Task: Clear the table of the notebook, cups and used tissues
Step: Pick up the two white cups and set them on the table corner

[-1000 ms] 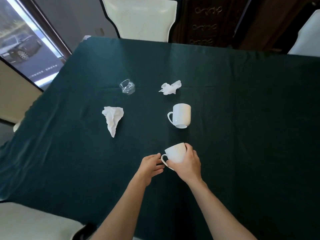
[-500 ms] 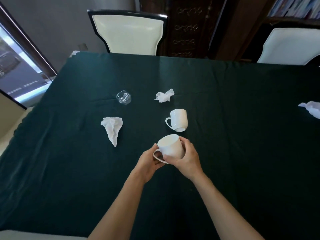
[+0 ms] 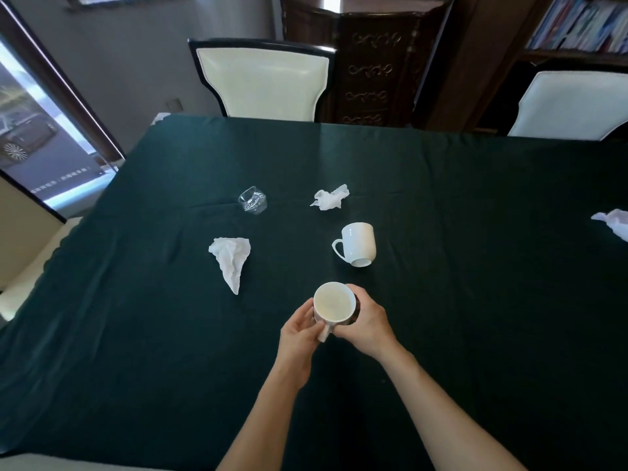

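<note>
Both hands hold a white mug upright above the dark green tablecloth, its empty inside facing me. My left hand grips the handle side and my right hand wraps the body. A second white mug lies tipped over behind them. A small clear cup lies on its side at the left. Crumpled white tissues lie at the left, at the middle back and at the right edge. No notebook is in view.
Two cream chairs stand at the far side, one at the middle and one at the right. A dark carved cabinet and a bookshelf stand behind them. A window is at the left.
The mug has been lifted off the table and turned upright, mouth toward me. My left hand has closed on its handle side. The view has tilted up, showing the chairs and a right-edge tissue.
</note>
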{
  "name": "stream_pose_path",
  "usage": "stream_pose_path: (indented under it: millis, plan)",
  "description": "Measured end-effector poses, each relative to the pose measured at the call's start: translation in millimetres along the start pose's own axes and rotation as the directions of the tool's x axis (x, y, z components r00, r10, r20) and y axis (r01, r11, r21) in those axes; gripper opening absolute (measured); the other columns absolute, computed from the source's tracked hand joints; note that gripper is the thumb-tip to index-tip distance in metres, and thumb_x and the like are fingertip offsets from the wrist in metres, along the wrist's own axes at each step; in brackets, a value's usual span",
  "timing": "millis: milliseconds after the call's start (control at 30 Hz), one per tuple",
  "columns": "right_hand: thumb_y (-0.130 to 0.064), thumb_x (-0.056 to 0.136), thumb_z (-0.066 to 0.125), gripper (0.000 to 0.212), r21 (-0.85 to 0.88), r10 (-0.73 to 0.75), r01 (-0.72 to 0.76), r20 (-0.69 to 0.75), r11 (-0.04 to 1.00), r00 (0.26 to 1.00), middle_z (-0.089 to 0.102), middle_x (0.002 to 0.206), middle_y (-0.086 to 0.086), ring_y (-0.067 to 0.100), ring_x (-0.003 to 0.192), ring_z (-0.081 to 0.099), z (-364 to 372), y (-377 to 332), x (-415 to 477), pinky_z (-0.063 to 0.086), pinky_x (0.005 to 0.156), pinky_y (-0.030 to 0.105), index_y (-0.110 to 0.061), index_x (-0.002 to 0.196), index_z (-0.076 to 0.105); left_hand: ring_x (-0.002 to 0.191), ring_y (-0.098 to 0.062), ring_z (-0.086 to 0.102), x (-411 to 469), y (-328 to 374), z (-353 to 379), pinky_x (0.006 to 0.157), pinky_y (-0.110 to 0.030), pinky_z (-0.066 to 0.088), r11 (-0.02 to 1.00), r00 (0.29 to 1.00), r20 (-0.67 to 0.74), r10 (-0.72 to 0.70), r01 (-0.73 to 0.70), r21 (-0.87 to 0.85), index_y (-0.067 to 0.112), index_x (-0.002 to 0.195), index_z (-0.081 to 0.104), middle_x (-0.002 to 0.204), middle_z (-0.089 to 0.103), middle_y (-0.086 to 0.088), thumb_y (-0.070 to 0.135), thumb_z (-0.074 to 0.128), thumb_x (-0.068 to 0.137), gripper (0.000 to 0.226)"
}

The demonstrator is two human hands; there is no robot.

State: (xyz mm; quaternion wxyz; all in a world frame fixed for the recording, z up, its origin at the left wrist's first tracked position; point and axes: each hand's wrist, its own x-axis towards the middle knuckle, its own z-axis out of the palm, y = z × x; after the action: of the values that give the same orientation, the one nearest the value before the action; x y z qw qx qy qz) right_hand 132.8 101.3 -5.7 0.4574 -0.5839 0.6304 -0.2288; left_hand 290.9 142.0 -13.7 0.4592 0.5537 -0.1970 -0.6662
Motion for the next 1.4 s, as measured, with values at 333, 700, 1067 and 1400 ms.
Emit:
stream_pose_path:
  millis: [333,700,1067,1400]
  plan:
    - [-0.044,0.056,0.089,0.082,-0.013,0.028,-0.026,0.120,1.000,0.992,0.063,0.111,-0.026,-0.018,0.101,0.057,2,5,8,0.045,0.071,0.001,-0.048,0.126,0.046,0.105,-0.018,0.079,1,-15,4,0.088,-0.038,0.061,0.995,0.991,-0.124,-0.053,0.043,-0.086,0.015,0.129,0.064,0.112,0.083,0.003,-0.015,0.064,0.087,0.051]
    - [-0.017,0.079,0.078,0.089,-0.026,0.042,-0.037,0.220,0.999,0.974,0.053,0.138,-0.013,0.006,0.125,0.050,-1,16,14,0.039,0.100,0.021,-0.030,0.156,0.034,0.112,-0.025,0.076,7,-21,-6,0.089,-0.044,0.064,0.994,0.973,-0.207,-0.102,0.094,-0.049,0.012,0.125,0.068,0.125,0.077,-0.007,-0.006,0.060,0.099,0.032]
    - [0.002,0.088,0.053,0.062,-0.003,0.154,-0.155,-0.064,0.988,0.986,0.061,0.144,0.002,0.015,0.132,0.055,-40,15,55,0.043,0.102,0.025,-0.023,0.146,0.052,0.106,-0.023,0.068,92,32,-12,0.096,-0.044,0.059,0.956,0.962,-0.266,-0.067,0.138,0.259,0.016,0.124,0.068,0.120,0.069,-0.009,0.014,0.061,0.103,0.022]
    - [-0.030,0.081,0.078,0.073,-0.069,0.177,-0.198,-0.232,0.978,0.956,0.052,0.140,0.010,0.026,0.124,0.053,-55,-11,120,0.037,0.093,0.027,-0.020,0.147,0.046,0.091,-0.018,0.063,171,75,44,0.088,-0.038,0.058,0.910,0.991,-0.119,-0.058,0.102,0.402,0.015,0.133,0.064,0.106,0.066,0.003,0.015,0.058,0.102,0.032]
